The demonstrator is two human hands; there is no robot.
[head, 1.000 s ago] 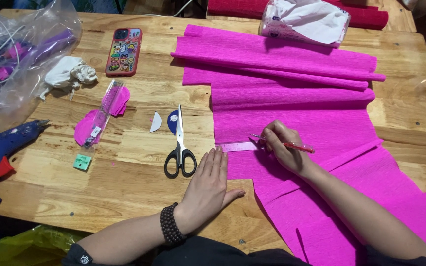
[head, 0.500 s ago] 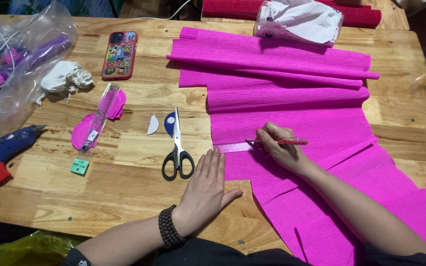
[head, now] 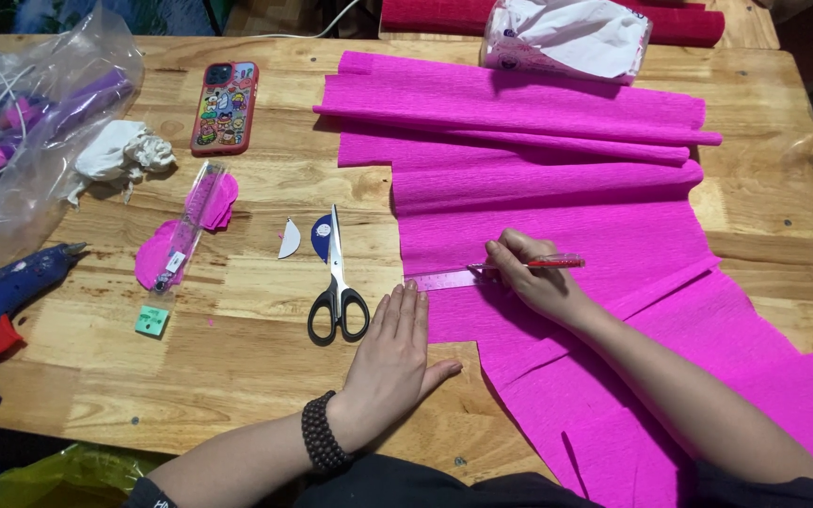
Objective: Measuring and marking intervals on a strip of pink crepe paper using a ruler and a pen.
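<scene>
step: marking line on pink crepe paper (head: 557,235), mid-frame | L hand (head: 397,353) flat, fingers together, pinning clear ruler (head: 444,279) | R hand (head: 529,277) pinched on red pen (head: 552,261) | next, I'd judge: steady ruler, then scissors (head: 336,282) just left

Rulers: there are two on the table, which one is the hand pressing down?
The pink ruler on the crepe paper, under the left hand fingertips. The clear ruler lies untouched farther left.
</scene>
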